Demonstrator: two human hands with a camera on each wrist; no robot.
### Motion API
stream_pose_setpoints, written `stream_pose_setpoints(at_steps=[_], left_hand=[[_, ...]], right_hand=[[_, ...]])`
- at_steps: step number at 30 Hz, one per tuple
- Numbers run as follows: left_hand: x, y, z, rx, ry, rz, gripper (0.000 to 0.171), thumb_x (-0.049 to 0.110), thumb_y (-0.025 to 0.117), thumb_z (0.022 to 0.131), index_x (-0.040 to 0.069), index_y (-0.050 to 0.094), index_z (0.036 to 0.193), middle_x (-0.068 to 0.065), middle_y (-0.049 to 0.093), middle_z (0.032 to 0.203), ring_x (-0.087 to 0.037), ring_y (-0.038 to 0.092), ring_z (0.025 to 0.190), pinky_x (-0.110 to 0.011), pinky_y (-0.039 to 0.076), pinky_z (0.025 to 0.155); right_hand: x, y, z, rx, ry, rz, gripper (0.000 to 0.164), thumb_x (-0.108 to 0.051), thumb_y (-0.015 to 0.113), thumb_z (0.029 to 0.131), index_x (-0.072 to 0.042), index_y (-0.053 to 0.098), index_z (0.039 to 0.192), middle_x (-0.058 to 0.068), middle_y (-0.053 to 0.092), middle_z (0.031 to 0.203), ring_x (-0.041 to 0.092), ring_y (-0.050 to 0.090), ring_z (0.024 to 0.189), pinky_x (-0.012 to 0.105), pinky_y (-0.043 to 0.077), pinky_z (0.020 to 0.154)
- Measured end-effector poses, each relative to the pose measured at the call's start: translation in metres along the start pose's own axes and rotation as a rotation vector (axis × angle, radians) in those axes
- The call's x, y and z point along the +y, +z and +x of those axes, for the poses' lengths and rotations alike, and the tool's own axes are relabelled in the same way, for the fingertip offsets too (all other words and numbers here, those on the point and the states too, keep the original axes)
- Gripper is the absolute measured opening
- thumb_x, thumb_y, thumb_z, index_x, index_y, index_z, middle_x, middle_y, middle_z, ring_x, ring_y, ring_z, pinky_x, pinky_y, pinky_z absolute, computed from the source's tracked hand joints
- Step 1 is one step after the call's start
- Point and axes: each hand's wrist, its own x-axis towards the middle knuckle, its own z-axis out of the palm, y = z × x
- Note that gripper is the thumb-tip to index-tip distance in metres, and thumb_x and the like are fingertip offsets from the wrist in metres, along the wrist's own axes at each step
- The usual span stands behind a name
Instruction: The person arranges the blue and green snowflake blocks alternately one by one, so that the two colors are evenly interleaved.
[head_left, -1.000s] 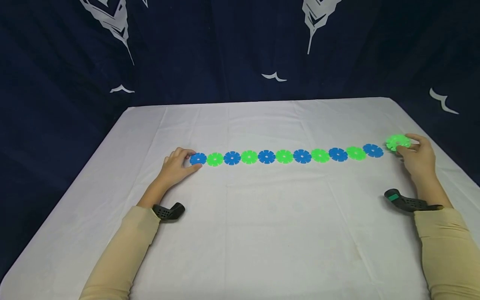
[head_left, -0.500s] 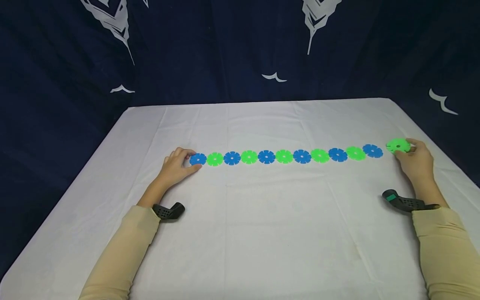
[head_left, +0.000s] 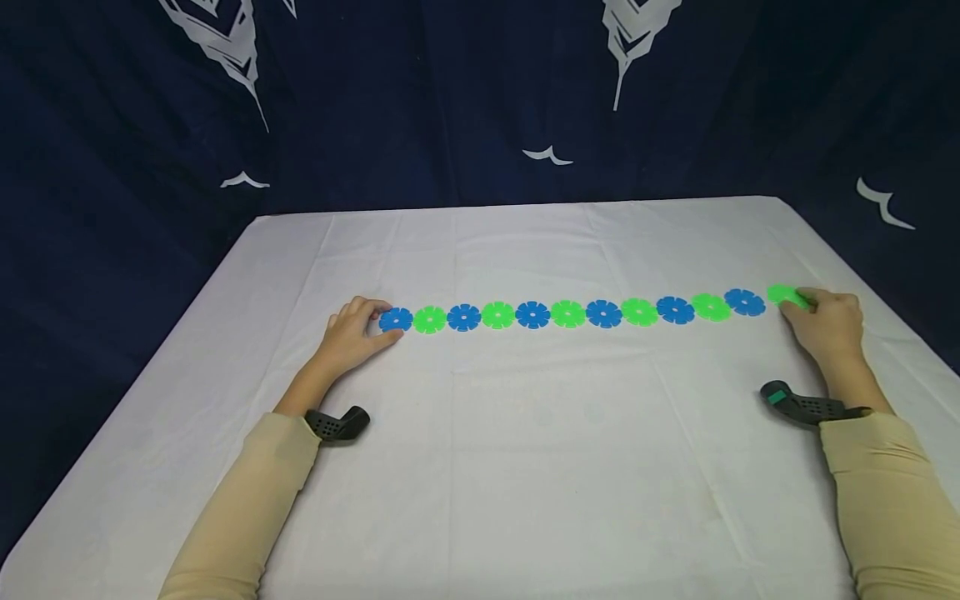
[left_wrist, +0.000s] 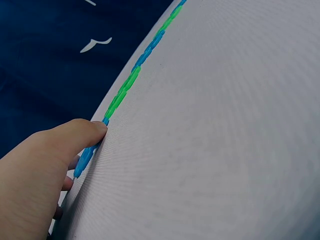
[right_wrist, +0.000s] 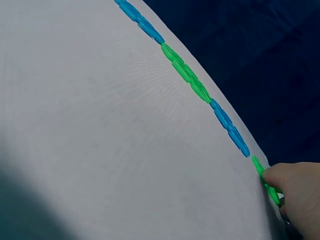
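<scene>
A row of flat, notched, flower-shaped plastic discs, blue and green by turns, lies across the white cloth. My left hand (head_left: 347,337) grips the blue disc (head_left: 396,318) at the row's left end, thumb on the near edge and a finger on the far edge. In the left wrist view the thumb presses that blue disc (left_wrist: 86,161). At the right end, my right hand (head_left: 831,329) pinches a green disc (head_left: 783,294), partly hidden by its fingers. This green disc (right_wrist: 257,167) lies a small gap away from the last blue disc (head_left: 745,302) of the row.
A white cloth (head_left: 555,450) covers the table, with faint creases. Behind it hangs a dark blue curtain (head_left: 435,108) with white printed shapes. Black wrist mounts (head_left: 341,425) sit at both sleeve cuffs.
My right hand has lowered the green disc to the cloth and brought it slightly left, closer to the row. It was tilted and now lies flat. The left hand stays put.
</scene>
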Motion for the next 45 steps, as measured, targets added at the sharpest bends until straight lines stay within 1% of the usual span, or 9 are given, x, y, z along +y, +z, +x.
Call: stream_pose_setpoints(at_steps=[5,14,22,33,45], left_hand=[[-0.0005,0.0002,-0.0003,0.0,0.001,0.002,0.055,0.042,0.06,0.082,0.008,0.049,0.125,-0.012,0.048,0.116,-0.027,0.042,0.107,-0.043,0.026,0.086],[0.0005,-0.0014,-0.0004,0.005,0.003,0.002,0.055,0.041,0.061,0.082,0.007,0.05,0.125,-0.012,0.048,0.115,-0.027,0.042,0.106,-0.043,0.026,0.086],[-0.0003,-0.0004,-0.0008,0.003,0.001,0.004,0.055,0.042,0.061,0.082,0.008,0.05,0.124,-0.012,0.049,0.112,-0.027,0.043,0.105,-0.043,0.026,0.086],[0.0002,0.0004,-0.0001,-0.002,-0.005,0.0,0.055,0.042,0.06,0.082,0.008,0.049,0.125,-0.012,0.048,0.114,-0.027,0.043,0.106,-0.043,0.026,0.088],[0.001,-0.0004,0.0007,-0.003,-0.003,0.005,0.055,0.042,0.06,0.082,0.008,0.05,0.125,-0.012,0.049,0.113,-0.027,0.043,0.105,-0.043,0.027,0.086]], right_hand=[[-0.0009,0.0009,0.0009,-0.007,0.003,-0.006,0.054,-0.025,0.034,0.095,0.01,0.028,0.135,0.04,0.021,0.132,0.053,0.02,0.124,0.061,0.02,0.098],[-0.0002,0.0038,0.0012,0.005,-0.031,0.002,0.053,-0.027,0.035,0.094,0.008,0.033,0.134,0.039,0.025,0.131,0.052,0.021,0.123,0.061,0.016,0.097],[-0.0018,0.0054,0.0003,0.003,-0.035,0.0,0.053,-0.027,0.035,0.094,0.008,0.035,0.133,0.039,0.026,0.13,0.053,0.021,0.122,0.062,0.014,0.097],[-0.0003,0.0055,-0.0009,-0.001,-0.052,-0.014,0.052,-0.026,0.035,0.094,0.008,0.035,0.133,0.04,0.026,0.129,0.054,0.021,0.121,0.062,0.015,0.096],[-0.0043,0.0028,-0.0025,-0.009,-0.059,-0.03,0.051,-0.024,0.034,0.095,0.008,0.032,0.134,0.039,0.025,0.13,0.053,0.021,0.123,0.062,0.015,0.097]])
